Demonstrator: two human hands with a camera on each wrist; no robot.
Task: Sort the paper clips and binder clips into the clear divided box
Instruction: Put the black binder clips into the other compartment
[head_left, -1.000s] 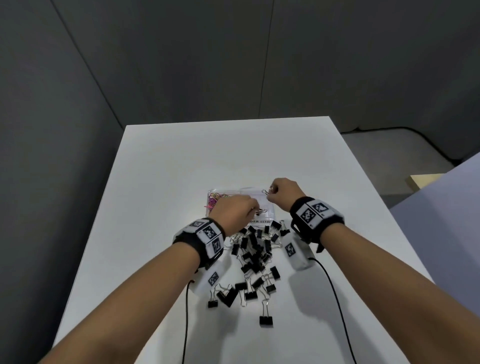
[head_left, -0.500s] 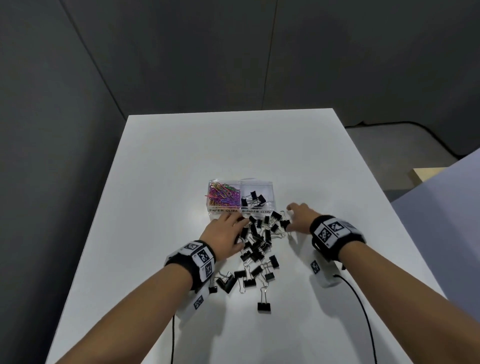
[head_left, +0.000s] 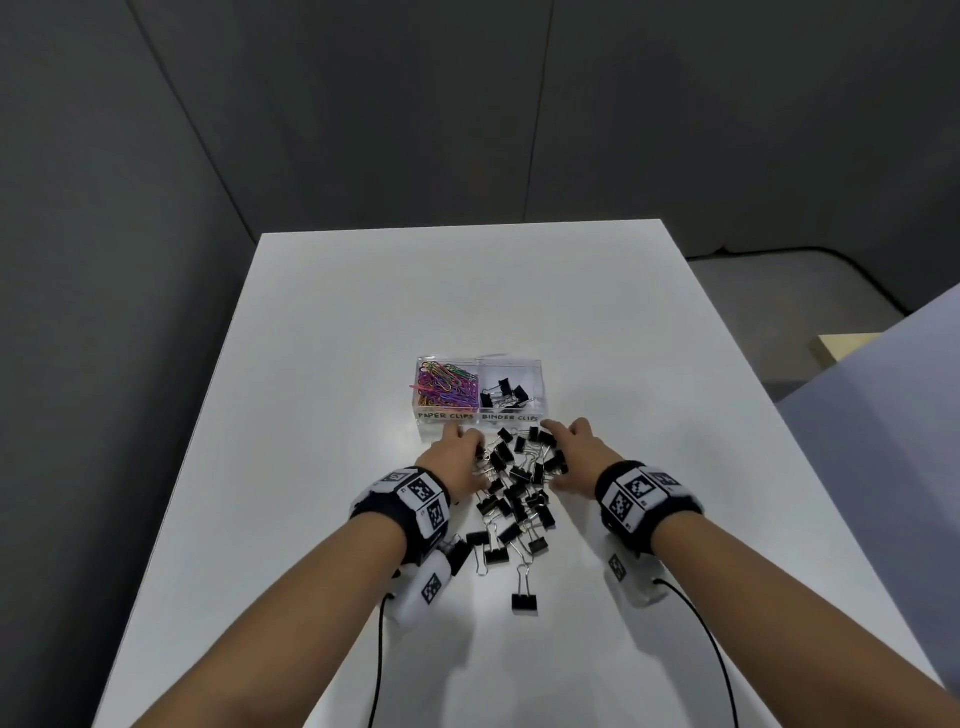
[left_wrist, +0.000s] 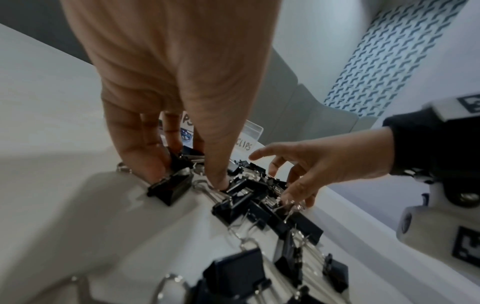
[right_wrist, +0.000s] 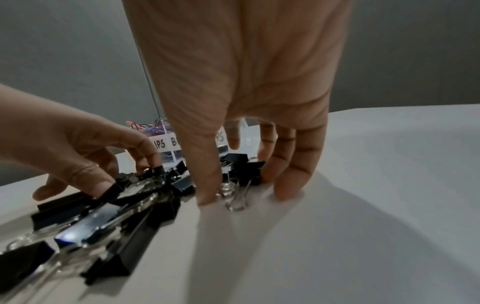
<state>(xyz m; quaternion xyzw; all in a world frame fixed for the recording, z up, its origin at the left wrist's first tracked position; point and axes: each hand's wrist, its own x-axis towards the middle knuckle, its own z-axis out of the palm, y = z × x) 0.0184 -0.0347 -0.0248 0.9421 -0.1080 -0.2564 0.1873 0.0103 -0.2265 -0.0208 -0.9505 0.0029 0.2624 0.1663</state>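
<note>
The clear divided box (head_left: 540, 387) stands mid-table. Its left compartment holds coloured paper clips (head_left: 447, 387); its right one holds a few black binder clips (head_left: 503, 397). A pile of black binder clips (head_left: 519, 493) lies just in front of the box. My left hand (head_left: 475, 457) is on the pile's left edge, and its thumb and curled fingers (left_wrist: 145, 162) pinch binder clips (left_wrist: 179, 164). My right hand (head_left: 558, 457) is on the pile's right edge, with straight fingers (right_wrist: 285, 185) and thumb touching the table on either side of a binder clip (right_wrist: 233, 185).
The white table (head_left: 649, 338) has bare surface beyond and beside the box. A lone binder clip (head_left: 523, 603) lies nearest me. Cables run back from both wrist units. Dark walls stand behind and to the left, and a pale surface sits off the right edge.
Both hands have come back from above the box to the pile on the table. The box's compartments, hidden by the hands before, now show.
</note>
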